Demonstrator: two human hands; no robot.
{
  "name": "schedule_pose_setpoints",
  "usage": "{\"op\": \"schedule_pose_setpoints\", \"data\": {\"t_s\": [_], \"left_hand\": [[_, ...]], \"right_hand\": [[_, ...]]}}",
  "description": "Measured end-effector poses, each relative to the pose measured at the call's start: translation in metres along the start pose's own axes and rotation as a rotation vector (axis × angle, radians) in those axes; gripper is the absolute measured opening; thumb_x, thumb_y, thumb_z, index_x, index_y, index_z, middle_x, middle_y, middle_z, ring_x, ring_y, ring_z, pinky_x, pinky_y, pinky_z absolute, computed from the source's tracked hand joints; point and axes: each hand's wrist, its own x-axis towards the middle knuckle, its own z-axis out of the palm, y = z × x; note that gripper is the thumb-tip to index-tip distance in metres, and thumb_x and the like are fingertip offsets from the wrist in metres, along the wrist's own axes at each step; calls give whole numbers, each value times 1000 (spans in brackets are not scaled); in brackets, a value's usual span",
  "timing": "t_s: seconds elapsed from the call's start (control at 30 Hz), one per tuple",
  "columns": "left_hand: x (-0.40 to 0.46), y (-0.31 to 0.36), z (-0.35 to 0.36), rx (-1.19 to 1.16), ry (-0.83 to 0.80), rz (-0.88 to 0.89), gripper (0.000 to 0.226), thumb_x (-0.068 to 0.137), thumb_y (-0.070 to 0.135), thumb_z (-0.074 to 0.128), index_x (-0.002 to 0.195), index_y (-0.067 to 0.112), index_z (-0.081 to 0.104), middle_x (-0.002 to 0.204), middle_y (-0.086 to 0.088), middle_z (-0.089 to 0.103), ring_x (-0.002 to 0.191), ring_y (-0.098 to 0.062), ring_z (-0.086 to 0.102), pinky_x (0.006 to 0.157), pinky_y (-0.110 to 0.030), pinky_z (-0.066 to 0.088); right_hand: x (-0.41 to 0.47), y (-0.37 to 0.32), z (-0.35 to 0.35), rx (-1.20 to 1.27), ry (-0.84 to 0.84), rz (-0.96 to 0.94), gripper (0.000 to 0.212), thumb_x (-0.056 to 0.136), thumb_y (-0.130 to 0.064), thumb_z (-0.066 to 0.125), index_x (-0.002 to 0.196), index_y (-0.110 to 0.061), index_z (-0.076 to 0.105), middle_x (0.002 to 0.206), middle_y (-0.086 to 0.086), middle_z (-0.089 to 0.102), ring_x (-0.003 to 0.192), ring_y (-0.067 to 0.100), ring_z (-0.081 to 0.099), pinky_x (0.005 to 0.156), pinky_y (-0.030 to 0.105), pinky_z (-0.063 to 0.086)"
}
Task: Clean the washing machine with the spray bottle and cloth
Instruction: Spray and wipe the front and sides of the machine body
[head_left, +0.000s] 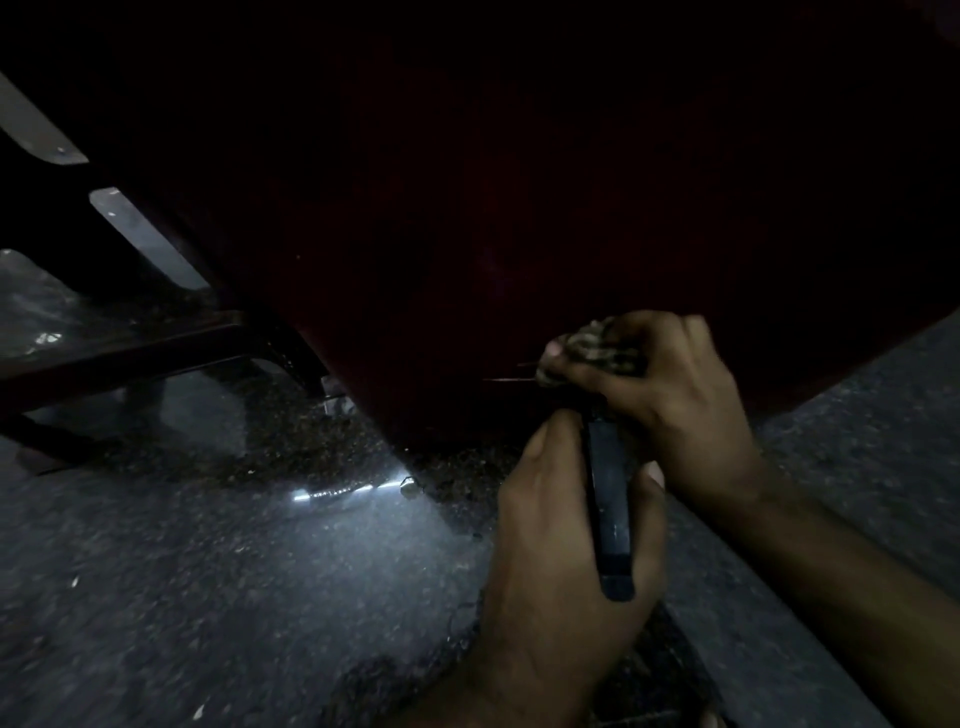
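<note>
The scene is very dark. A dark red washing machine (519, 208) fills the upper part of the head view, its lower edge close to the floor. My right hand (670, 384) presses a crumpled patterned cloth (592, 351) against the machine's lower side. My left hand (561, 530) grips a dark flat phone-like object (610, 499) just below the cloth; a patch of light falls on the floor to its left. No spray bottle is in view.
Speckled stone floor (208, 571) lies below, with a bright reflection (343, 491) under the machine. A dark frame or stand (130, 358) and pale panels (145, 239) stand at the left.
</note>
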Motion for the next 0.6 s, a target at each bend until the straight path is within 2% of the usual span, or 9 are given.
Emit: {"op": "schedule_pose_setpoints", "data": {"t_s": [0.03, 0.07, 0.13, 0.23, 0.3, 0.43, 0.5, 0.6], "left_hand": [[-3, -4, 1, -16, -9, -13, 22, 93, 26, 72, 94, 20, 51, 85, 12, 50, 74, -1, 55, 64, -4, 37], [-4, -6, 2, -9, 4, -30, 22, 93, 26, 72, 92, 19, 51, 84, 11, 50, 73, -2, 54, 63, -5, 36], [-6, -12, 2, 22, 39, -25, 24, 92, 21, 74, 91, 19, 50, 82, 12, 49, 73, -1, 53, 64, -4, 35], [-8, -18, 3, 28, 60, -64, 24, 90, 21, 74, 92, 23, 50, 83, 16, 49, 74, 3, 53, 66, -2, 35], [-6, -16, 2, 0, 71, -81, 22, 89, 25, 73, 93, 22, 52, 83, 14, 50, 73, 1, 54, 64, -3, 36], [-3, -18, 0, 62, 125, -53, 23, 89, 26, 72, 94, 16, 52, 85, 10, 50, 75, -1, 53, 68, -2, 35], [-4, -22, 2, 102, 169, -59, 24, 89, 28, 71, 98, 14, 53, 89, 8, 52, 78, 0, 50, 72, -1, 34], [-6, -26, 4, 133, 197, -84, 29, 88, 27, 71, 106, 9, 56, 97, 1, 59, 86, -2, 52, 77, 1, 34]], "right_hand": [[-3, 4, -4, 97, -42, 48, 30, 93, -42, 74, 111, -58, 56, 106, -17, 43, 97, 21, 52, 72, 44, 56], [-2, 1, -3, 173, 27, 105, 28, 96, -40, 69, 124, -45, 67, 117, -4, 47, 101, 28, 47, 70, 43, 53], [2, 0, -4, 175, 111, 84, 39, 98, -34, 68, 137, -32, 66, 131, 10, 39, 104, 34, 41, 68, 41, 49], [9, -13, 6, 154, 103, -13, 37, 100, -28, 62, 137, -29, 66, 134, 10, 39, 101, 33, 41, 70, 37, 43], [0, -10, 11, 125, 64, -88, 38, 100, -27, 59, 137, -28, 66, 135, 11, 40, 100, 31, 42, 70, 40, 44], [-9, 11, 3, 138, 53, -9, 42, 99, -29, 66, 141, -29, 63, 133, 18, 47, 105, 39, 50, 75, 45, 45], [0, 10, -3, 114, 97, 26, 42, 98, -31, 69, 139, -28, 64, 131, 16, 43, 106, 37, 46, 74, 45, 47], [18, -9, -2, 179, 71, 78, 26, 98, -46, 68, 121, -34, 69, 123, 5, 51, 107, 29, 50, 83, 43, 51]]}}
